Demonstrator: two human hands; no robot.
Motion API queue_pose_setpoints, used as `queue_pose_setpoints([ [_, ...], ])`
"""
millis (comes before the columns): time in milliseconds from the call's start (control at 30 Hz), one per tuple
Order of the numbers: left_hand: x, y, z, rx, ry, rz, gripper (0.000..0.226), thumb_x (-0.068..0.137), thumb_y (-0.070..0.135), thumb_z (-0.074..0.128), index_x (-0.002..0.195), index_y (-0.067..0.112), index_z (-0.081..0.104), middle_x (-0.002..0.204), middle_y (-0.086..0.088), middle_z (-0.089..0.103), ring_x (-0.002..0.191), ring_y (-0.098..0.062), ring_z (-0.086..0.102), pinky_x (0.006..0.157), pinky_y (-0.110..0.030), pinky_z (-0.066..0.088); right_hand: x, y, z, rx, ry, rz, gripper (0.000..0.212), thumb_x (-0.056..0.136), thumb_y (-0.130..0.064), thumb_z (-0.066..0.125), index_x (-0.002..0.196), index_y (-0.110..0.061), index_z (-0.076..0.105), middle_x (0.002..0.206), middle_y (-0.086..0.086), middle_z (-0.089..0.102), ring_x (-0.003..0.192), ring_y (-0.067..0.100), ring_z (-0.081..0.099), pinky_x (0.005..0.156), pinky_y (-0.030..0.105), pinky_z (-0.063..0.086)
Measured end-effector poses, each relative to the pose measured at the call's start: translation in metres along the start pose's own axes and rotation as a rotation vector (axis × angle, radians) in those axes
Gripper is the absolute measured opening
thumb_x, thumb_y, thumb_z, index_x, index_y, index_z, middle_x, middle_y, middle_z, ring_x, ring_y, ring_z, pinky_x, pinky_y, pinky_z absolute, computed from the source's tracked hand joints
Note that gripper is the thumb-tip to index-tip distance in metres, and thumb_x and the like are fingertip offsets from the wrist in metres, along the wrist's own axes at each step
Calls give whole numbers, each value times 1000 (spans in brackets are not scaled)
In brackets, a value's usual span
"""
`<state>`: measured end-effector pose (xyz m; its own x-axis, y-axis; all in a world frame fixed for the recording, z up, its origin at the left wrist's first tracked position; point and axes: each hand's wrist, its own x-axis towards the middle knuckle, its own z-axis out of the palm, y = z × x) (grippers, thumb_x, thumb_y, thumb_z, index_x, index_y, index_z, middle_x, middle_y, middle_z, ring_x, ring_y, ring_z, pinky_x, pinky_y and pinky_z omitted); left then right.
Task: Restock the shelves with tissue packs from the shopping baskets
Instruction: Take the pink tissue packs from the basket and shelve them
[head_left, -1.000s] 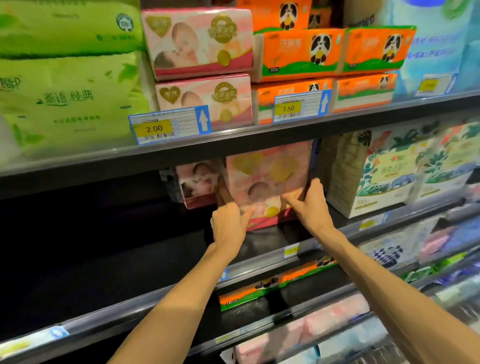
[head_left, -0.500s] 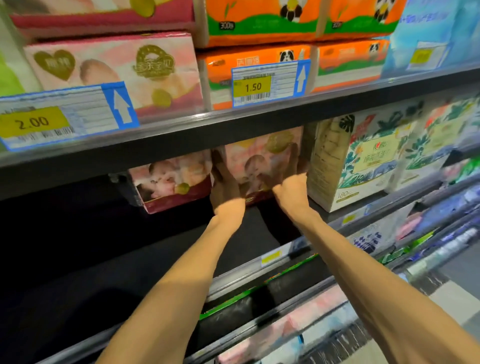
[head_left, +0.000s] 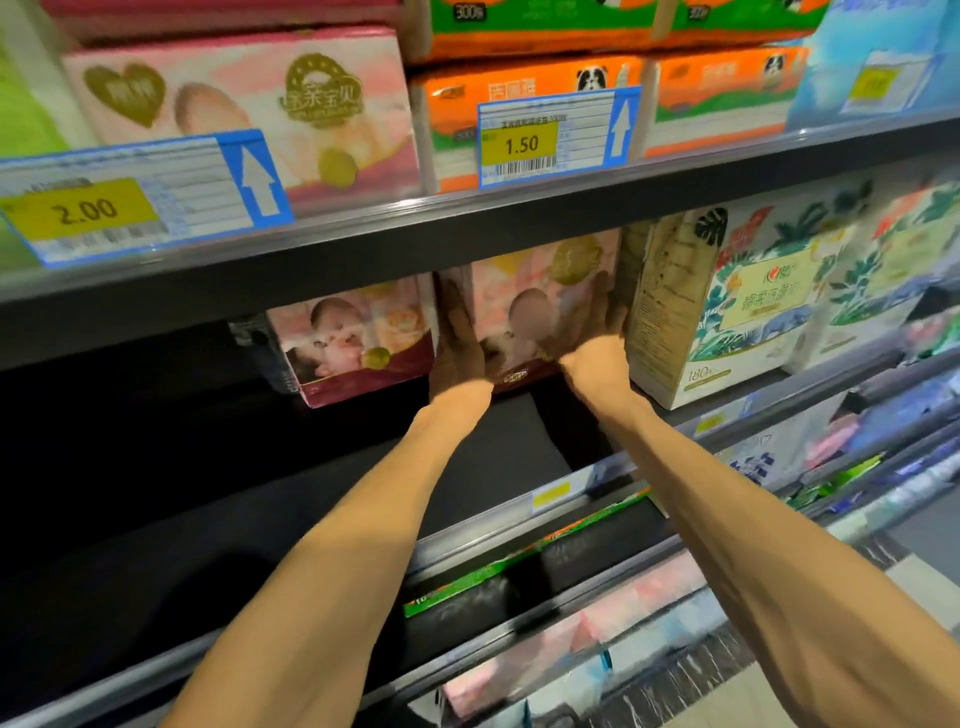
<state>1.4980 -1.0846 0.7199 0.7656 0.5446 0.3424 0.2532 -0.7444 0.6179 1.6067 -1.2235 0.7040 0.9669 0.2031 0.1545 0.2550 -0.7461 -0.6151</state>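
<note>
Tissue pack (head_left: 530, 306), a pink block in glossy plastic wrap printed with a baby picture and a gold round seal, stands deep on the dark middle shelf (head_left: 156, 467). Both bare forearms reach in from below. The left hand (head_left: 460, 345) lies flat against the pack's left side with its fingers straight and pointing up; the right hand (head_left: 597, 338) presses the pack's right front corner, fingers extended upward along it. The pack sits between a second pink baby-print pack (head_left: 363, 343) just to its left, which stands a little nearer the front, and a taller white pack with green leaf print (head_left: 727, 306) touching or nearly touching on its right. Left of these, the shelf board is black and bare. Above, on the grey shelf edge, hang a 2.00 price tag (head_left: 140, 200) and a 1.50 price tag (head_left: 556, 137), each with a white arrow on blue. Behind them lie a soft pink pack (head_left: 244, 109) and orange panda packs (head_left: 530, 78).
</note>
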Motion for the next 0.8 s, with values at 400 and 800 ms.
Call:
queue_pose_setpoints([
  [400, -107, -26, -77, 507, -186, 195, 69, 102, 55, 48, 156, 17, 30, 141, -12, 54, 127, -36, 52, 101, -49, 46, -120, 15, -52, -434, -28, -461, 97, 92, -62, 62, 164, -17, 13, 167, 14, 24, 154, 35, 22, 114, 56, 40],
  [800, -304, -40, -85, 571, -244, 446, 73, 104, 59, 37, 163, 23, 15, 171, -5, 13, 158, -27, 4, 126, -52, 13, -321, 95, -78, -487, -134, -465, 102, 90, -68, 60, 165, -24, 7, 170, 10, 17, 156, 32, 19, 119, 55, 31],
])
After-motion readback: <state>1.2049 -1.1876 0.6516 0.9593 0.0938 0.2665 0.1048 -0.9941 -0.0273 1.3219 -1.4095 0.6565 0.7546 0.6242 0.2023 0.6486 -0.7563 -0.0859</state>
